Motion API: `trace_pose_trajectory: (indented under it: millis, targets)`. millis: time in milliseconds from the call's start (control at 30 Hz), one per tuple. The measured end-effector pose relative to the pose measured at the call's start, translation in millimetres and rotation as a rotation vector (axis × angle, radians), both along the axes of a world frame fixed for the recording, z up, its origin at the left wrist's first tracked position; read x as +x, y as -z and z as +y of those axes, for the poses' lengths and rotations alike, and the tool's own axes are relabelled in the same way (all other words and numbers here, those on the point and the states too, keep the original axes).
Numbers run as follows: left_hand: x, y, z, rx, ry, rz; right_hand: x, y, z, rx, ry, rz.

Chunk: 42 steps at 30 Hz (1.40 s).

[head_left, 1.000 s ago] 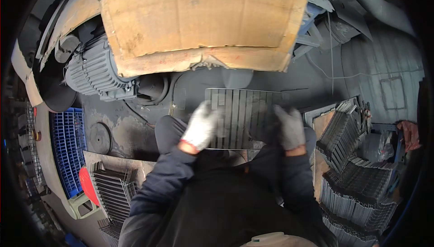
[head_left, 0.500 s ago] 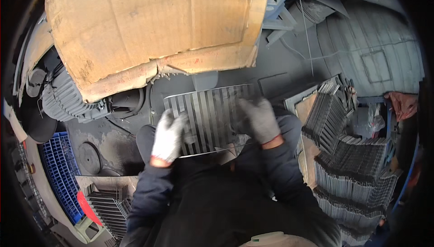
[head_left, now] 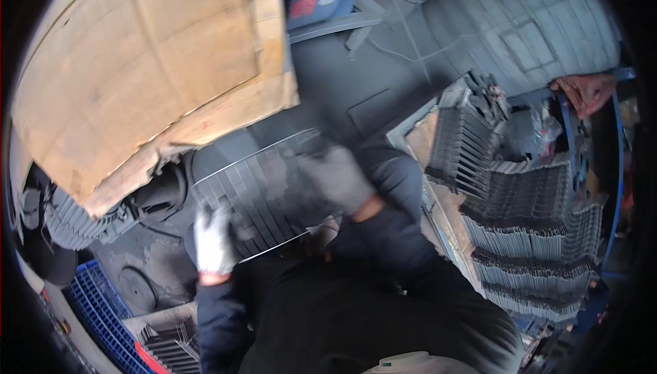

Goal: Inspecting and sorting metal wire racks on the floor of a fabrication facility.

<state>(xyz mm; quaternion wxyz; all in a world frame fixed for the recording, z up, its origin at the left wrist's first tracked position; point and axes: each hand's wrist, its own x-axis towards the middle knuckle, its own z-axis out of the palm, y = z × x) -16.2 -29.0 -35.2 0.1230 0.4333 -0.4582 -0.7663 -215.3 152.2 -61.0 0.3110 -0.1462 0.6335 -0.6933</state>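
Note:
Across my lap lies a flat rectangular panel with a pale rim, covered by dark strips side by side. My left hand, in a white glove, is at the panel's near left corner; its fingers blur over the strips. My right hand, in a greyed glove, is over the panel's right part, its fingers smeared by motion. Whether either hand holds anything cannot be made out.
A large cardboard sheet hangs over the far left. Stacks of thin dark bent metal pieces stand at right on a board. More such pieces lie at lower left beside a blue plastic crate. A grey ribbed motor sits at left.
My view has swung to the right, so the panel and cardboard sit further left. My right hand has moved inward over the panel. My left hand stays by its left edge.

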Motion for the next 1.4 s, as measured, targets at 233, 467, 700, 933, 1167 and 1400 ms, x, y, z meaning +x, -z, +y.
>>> trace_pose_trajectory:
  millis: [233, 467, 700, 933, 1167, 1400]
  targets:
    - [-25, 22, 16, 0.056, 0.152, 0.118, -28, -36, 36, 0.216, 0.080, -0.210]
    - [55, 33, -40, 0.155, -0.045, -0.001, 7, -11, -41, 0.422, -0.345, 0.075]
    - [-33, 24, -7, 0.381, 0.179, 0.328, -29, -35, 68, 0.225, -0.032, -0.207]
    - [38, 9, -54, 0.388, 0.014, 0.130, 3, -37, -13, 0.275, -0.277, -0.264]
    - [6, 27, -33, 0.347, 0.110, 0.256, -12, -33, 17, 0.284, -0.245, -0.097]
    - [-22, 6, -9, 0.279, 0.161, 0.186, -24, -49, 46, 0.202, -0.054, -0.162]
